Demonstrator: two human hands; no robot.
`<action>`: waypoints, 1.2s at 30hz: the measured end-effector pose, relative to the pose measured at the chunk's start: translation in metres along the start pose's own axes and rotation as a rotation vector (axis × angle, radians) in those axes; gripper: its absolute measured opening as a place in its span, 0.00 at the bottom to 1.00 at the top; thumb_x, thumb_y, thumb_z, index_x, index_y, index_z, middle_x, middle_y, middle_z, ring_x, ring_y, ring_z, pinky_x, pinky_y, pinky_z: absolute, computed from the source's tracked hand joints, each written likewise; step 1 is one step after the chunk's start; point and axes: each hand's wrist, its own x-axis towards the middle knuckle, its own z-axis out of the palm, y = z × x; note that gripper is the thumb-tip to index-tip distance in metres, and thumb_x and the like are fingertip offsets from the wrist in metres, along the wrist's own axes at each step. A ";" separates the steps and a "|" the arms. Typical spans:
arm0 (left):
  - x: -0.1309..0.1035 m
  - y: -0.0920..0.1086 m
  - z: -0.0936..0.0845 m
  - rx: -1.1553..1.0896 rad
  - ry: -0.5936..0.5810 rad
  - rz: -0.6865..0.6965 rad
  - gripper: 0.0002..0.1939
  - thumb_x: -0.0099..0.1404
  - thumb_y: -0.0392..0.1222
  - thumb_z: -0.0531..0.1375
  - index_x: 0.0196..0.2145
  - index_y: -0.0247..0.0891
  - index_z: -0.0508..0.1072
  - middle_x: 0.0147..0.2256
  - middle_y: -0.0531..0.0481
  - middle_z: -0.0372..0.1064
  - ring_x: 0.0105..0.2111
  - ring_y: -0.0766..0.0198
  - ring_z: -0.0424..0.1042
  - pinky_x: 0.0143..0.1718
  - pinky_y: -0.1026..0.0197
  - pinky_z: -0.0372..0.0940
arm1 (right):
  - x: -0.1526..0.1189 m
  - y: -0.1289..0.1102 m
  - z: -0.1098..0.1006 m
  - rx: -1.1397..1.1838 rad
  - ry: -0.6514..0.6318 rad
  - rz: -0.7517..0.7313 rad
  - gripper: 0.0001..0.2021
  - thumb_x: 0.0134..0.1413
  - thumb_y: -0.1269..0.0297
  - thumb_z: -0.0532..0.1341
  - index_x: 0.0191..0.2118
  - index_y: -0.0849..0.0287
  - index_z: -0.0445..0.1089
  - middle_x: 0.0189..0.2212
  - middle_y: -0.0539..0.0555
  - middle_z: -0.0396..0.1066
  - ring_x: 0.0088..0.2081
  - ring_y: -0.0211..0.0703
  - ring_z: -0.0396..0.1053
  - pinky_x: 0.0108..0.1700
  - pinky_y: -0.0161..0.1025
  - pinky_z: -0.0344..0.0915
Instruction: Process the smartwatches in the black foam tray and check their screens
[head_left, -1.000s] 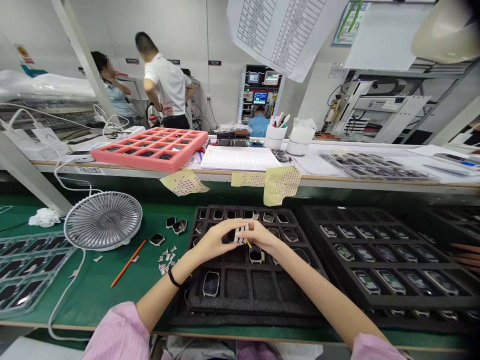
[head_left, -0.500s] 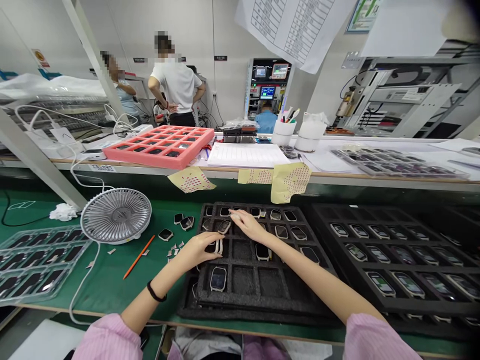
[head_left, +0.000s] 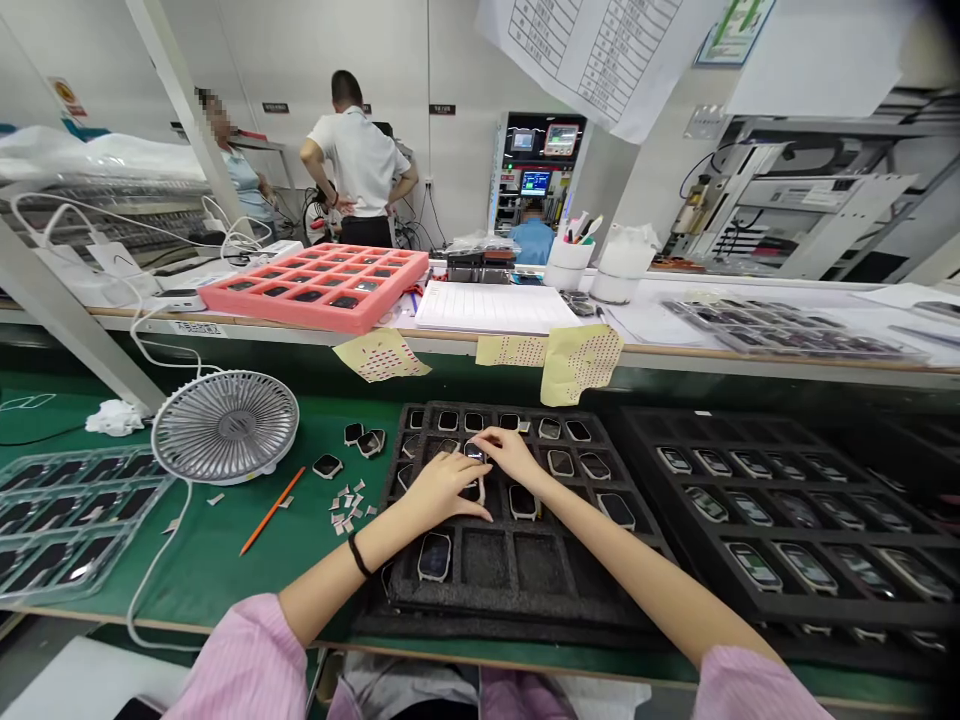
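A black foam tray (head_left: 491, 592) with smartwatch heads in many of its pockets lies in front of me. My left hand (head_left: 439, 492) is over its left-middle part, thumb and fingers closed around a smartwatch (head_left: 472, 492) that is partly hidden by the fingers. My right hand (head_left: 514, 458) reaches in from the right, fingertips closed at the edge of another smartwatch (head_left: 474, 451) in the second row. Below my left hand, a single light-framed watch (head_left: 435, 556) sits in a front pocket. Beneath this tray lies another foam layer.
Left of the tray are loose watches (head_left: 370, 442), small paper-like scraps (head_left: 346, 512), an orange pencil-like stick (head_left: 273, 510), a fan (head_left: 226, 425) and a clear tray (head_left: 82, 515). Another black watch tray (head_left: 675, 535) lies right. A pink tray (head_left: 367, 318) rests on the shelf. Two people stand behind.
My left hand has moved right across the tray with a watch in its fingers. My right hand has come slightly nearer and right, from the back row to the second row.
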 end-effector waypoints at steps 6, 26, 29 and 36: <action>0.004 -0.023 -0.031 -0.064 0.071 -0.170 0.17 0.73 0.43 0.44 0.45 0.38 0.72 0.45 0.46 0.72 0.47 0.59 0.69 0.49 0.57 0.63 | -0.013 -0.003 -0.017 -0.083 0.103 -0.072 0.09 0.58 0.64 0.57 0.36 0.55 0.76 0.38 0.57 0.67 0.44 0.49 0.67 0.51 0.49 0.61; -0.031 -0.031 -0.044 -0.122 -0.156 -0.078 0.30 0.60 0.57 0.60 0.58 0.48 0.62 0.60 0.46 0.58 0.59 0.52 0.58 0.59 0.49 0.53 | -0.088 -0.068 -0.040 -0.360 -0.198 -0.270 0.18 0.63 0.62 0.54 0.58 0.51 0.63 0.57 0.58 0.63 0.60 0.51 0.59 0.61 0.57 0.55; -0.042 -0.032 -0.036 -0.160 -0.198 -0.129 0.33 0.59 0.55 0.62 0.60 0.49 0.59 0.64 0.44 0.52 0.63 0.49 0.52 0.62 0.44 0.49 | -0.110 -0.075 -0.033 -0.405 -0.300 -0.284 0.21 0.64 0.60 0.53 0.61 0.51 0.59 0.62 0.58 0.58 0.64 0.52 0.53 0.63 0.60 0.50; -0.020 -0.037 -0.046 -0.304 -0.150 -0.157 0.34 0.55 0.52 0.66 0.58 0.45 0.61 0.62 0.42 0.55 0.61 0.52 0.56 0.58 0.52 0.58 | -0.136 -0.069 -0.047 -0.406 -0.021 -0.227 0.19 0.62 0.65 0.54 0.58 0.48 0.64 0.56 0.57 0.66 0.59 0.51 0.61 0.61 0.60 0.57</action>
